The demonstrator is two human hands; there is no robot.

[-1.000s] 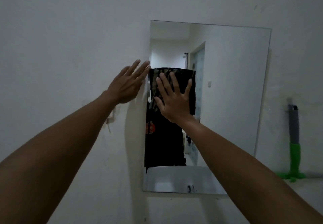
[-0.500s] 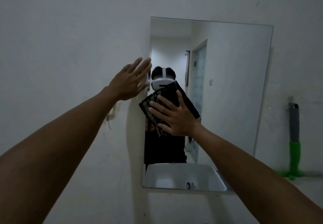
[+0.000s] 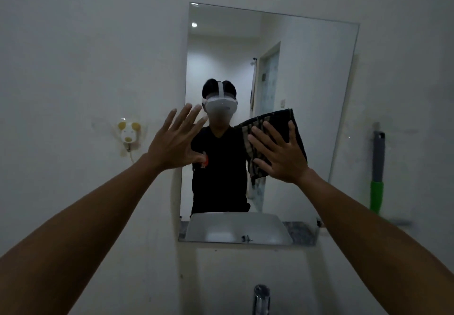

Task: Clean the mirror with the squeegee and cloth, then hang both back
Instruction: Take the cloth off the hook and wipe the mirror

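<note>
Head view shows the mirror (image 3: 307, 74) on a pale wall, and both bare arms reach up to it. At about 3 o'clock from the middle of the glass, the right hand (image 3: 282, 155) lies flat with fingers spread and presses the dark striped cloth (image 3: 275, 128) against the mirror; this is a press with the palm, not a closed grip, and the cloth shows above and to the left of the fingers. At 9 o'clock, the left hand (image 3: 174, 142) is spread wide and holds nothing; it rests over the left edge of the mirror, partly on the wall, probably to steady the body, though I cannot tell if it really touches the glass. The squeegee (image 3: 377, 174), with grey and green handle, hangs on the wall at 3 o'clock, just outside the mirror frame, so I judge that the squeegee part is done or not needed now. A small animal-shaped hook (image 3: 127, 133) sits on the wall at 9 o'clock, well apart from the cloth. The step in hand is the wiping with the cloth. The next move calls for even pressure while the cloth slides over the parts not yet covered, such as the upper right area at 1 o'clock, without letting it slip under the palm.
</note>
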